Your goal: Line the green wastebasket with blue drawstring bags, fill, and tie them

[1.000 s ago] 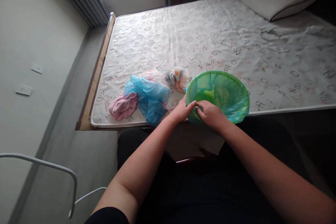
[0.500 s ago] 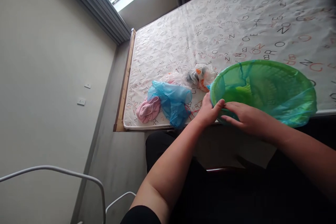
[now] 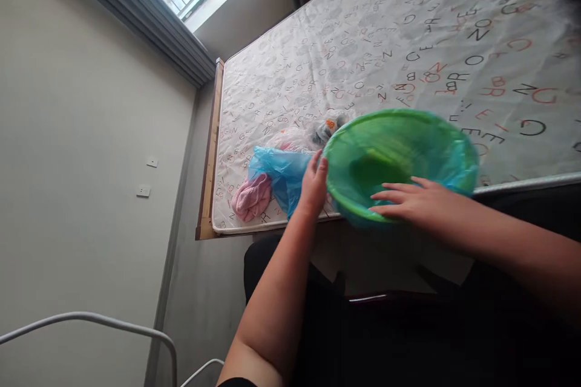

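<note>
- Basket [image 3: 394,113], green, round and wide-mouthed, sits at the near edge of the mattress [image 3: 363,66], between the person's two hands; its outline is slightly blurred.
- Thin bluish plastic liner [image 3: 456,160] covers the inside of the basket and folds over its rim, bunching at the right.
- Left hand [image 3: 315,184] is at the basket's left rim, fingers pointing up and close together; whether they clasp the rim cannot be told.
- Right hand [image 3: 420,201] reaches over the near rim, palm down, fingers extended and spread apart; whether the fingertips touch the liner cannot be told.
- Blue plastic bag [image 3: 282,168] lies crumpled just left of the left hand, partly hidden behind it.
- Pink cloth [image 3: 252,196] lies bunched against the blue bag, near the mattress corner.
- Clear bag [image 3: 330,126] with orange print lies just beyond the basket's left rim, beside a pinkish see-through bag [image 3: 293,138].
- Wooden bed frame [image 3: 211,163] runs along the mattress's left side.
</note>
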The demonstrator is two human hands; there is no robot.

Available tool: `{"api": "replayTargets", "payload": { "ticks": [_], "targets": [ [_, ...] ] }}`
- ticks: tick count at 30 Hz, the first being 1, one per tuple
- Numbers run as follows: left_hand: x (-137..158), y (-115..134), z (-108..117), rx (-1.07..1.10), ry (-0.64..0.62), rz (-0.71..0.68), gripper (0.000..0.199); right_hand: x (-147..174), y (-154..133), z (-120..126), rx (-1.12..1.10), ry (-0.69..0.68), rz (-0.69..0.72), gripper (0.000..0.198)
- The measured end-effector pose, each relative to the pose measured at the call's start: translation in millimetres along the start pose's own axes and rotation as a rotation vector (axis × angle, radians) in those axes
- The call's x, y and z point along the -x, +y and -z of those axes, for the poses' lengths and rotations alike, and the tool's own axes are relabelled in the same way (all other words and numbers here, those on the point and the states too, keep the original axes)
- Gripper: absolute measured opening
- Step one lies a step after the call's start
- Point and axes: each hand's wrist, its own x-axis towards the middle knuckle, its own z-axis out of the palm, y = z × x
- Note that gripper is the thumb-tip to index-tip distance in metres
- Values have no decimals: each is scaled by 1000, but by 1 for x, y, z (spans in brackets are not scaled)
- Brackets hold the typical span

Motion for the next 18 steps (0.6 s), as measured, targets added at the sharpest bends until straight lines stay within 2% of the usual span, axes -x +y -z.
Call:
{"api": "replayTargets", "payload": {
  "ticks": [1, 3, 5, 7, 10, 13, 15, 18],
  "targets": [
    [-2, 2, 10, -34, 4, 2, 64, -3, -10, 0, 3, 16, 14, 63],
    [-8, 6, 31, -68, 2, 19, 64, -11, -30, 2, 0, 85, 17, 46],
    [-14, 8, 49, -39, 7, 65, 71, -21, -44, 5, 13, 151, -14, 39],
    [-19, 8, 59, -3, 31, 107, 79, -30, -50, 10, -6, 196, 13, 33],
    [-22, 6, 61, 28, 110, 123, 74, -38, -44, 15, -108, 227, 73, 20],
    [-20, 5, 55, 48, 157, 119, 66, -38, -33, 20, -210, 285, 53, 19],
    [-19, 5, 51, 71, 170, 105, 65, -35, -29, 29, -260, 393, 10, 14],
    [-16, 5, 47, 75, 198, 75, 61, -26, -27, 56, -335, 636, -102, 19]
  ]
}}
